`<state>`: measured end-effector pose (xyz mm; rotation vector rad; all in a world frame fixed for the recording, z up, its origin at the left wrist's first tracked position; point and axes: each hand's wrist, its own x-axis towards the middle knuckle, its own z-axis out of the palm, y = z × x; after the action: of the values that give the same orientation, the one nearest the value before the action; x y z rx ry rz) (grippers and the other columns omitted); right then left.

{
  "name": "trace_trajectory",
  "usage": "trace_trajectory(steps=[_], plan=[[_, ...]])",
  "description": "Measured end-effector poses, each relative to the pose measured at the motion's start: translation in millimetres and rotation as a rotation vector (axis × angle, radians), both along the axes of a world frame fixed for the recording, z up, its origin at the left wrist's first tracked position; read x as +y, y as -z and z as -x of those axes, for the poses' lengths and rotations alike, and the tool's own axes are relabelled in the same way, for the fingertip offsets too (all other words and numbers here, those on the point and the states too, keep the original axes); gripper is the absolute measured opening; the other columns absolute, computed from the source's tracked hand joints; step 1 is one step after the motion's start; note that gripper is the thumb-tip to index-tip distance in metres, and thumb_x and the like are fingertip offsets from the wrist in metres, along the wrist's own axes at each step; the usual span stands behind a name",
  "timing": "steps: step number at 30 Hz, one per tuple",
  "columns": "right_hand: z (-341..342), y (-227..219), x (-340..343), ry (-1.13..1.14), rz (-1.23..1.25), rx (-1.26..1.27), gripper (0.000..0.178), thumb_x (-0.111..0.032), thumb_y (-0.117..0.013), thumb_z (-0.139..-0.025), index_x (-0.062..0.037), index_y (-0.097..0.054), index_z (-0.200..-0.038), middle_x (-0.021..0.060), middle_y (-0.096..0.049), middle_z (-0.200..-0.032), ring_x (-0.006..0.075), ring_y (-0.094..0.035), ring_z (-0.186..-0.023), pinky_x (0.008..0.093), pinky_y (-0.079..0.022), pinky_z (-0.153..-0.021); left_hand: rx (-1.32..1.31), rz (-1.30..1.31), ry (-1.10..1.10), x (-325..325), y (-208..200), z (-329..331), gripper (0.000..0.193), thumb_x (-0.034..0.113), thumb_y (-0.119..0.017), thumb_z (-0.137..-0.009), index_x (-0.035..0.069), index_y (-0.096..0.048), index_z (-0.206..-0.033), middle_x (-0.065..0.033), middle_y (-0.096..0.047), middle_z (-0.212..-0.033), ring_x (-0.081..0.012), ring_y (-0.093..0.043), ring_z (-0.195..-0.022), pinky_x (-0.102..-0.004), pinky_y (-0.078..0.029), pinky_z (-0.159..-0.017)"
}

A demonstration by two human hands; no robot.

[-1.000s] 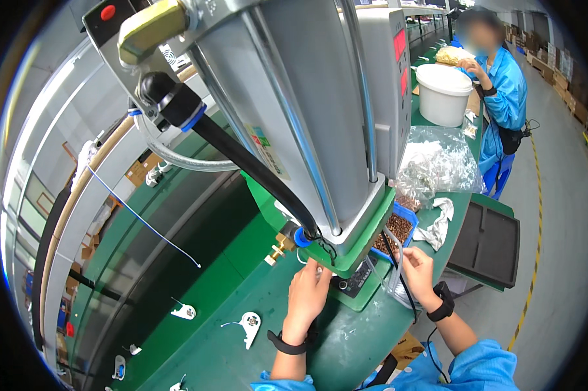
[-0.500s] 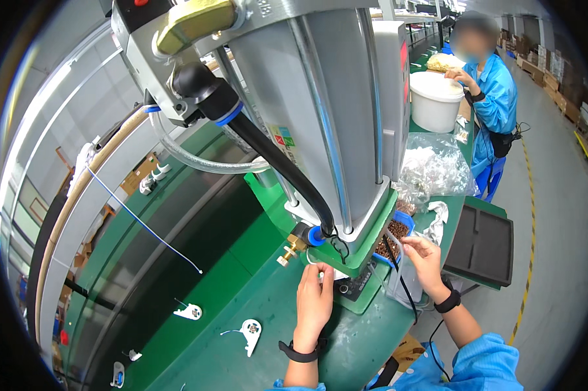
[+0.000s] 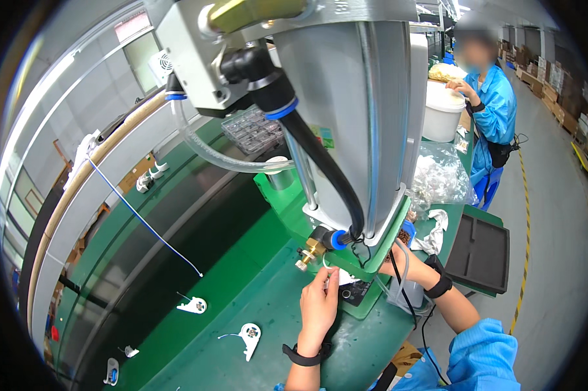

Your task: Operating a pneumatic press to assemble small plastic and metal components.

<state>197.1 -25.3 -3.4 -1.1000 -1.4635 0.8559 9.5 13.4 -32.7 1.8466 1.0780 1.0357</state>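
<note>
Under the green plate of a tall grey pneumatic press (image 3: 336, 124), my left hand (image 3: 318, 303) is closed, with thumb and fingertips pinching the edge of a small white plastic part (image 3: 347, 279). My fingers and the plate hide much of that part. My right hand (image 3: 419, 272) reaches in at the right side of the press, by a blue bin (image 3: 408, 227) of small brown metal pieces. Its fingertips are mostly hidden behind the plate's edge and the tubes, so I cannot see what they hold. A dark control box (image 3: 354, 293) sits at the press base between my hands.
White plastic parts with thin leads, one (image 3: 249, 340) on the green bench and another (image 3: 194, 305) on the green conveyor, lie to the left. A black cable (image 3: 401, 280) hangs near my right hand. Beyond are a plastic bag (image 3: 440, 176), white bucket (image 3: 442, 114), black tray (image 3: 479, 251) and a co-worker (image 3: 492, 124).
My right hand has moved left and inward, from beside the bin to the press edge. My left hand stays pinched at the white part. The view has shifted, so the press appears farther right.
</note>
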Motion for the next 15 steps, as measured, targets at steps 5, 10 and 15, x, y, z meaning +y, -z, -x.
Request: trace_trajectory(steps=[5,10,15], plan=[[-2,-5,6,-0.002,-0.136,-0.325,0.023,-0.017,-0.068,-0.072,-0.0019,-0.062,-0.089,0.0146,-0.059,-0.095,0.0268,-0.055,-0.086,0.0341,-0.041,-0.079,0.014,-0.013,0.006,-1,-5,-2,0.016,0.021,-0.050,-0.086,0.008,-0.058,-0.093,-0.0149,-0.057,-0.061,-0.0305,-0.055,-0.054,-0.0359,-0.040,-0.050],[-5,-3,8,-0.053,-0.015,-0.290,0.022,-0.017,-0.067,-0.074,-0.0036,-0.063,-0.090,0.0137,-0.057,-0.098,0.0280,-0.053,-0.086,0.0343,-0.040,-0.078,0.047,0.008,-0.001,-2,-10,-1,0.016,0.021,-0.049,-0.086,0.010,-0.058,-0.094,-0.0142,-0.057,-0.060,-0.0306,-0.055,-0.054,-0.0363,-0.039,-0.050],[-13,23,1,-0.049,-0.176,-0.288,0.028,-0.012,-0.066,-0.074,-0.0024,-0.061,-0.099,0.0102,-0.051,-0.080,0.0206,-0.049,-0.070,0.0287,-0.041,-0.064,0.059,0.006,0.009,-2,-12,1,0.017,0.021,-0.047,-0.087,0.010,-0.057,-0.095,-0.0153,-0.058,-0.064,-0.0336,-0.057,-0.061,-0.0384,-0.042,-0.053]])
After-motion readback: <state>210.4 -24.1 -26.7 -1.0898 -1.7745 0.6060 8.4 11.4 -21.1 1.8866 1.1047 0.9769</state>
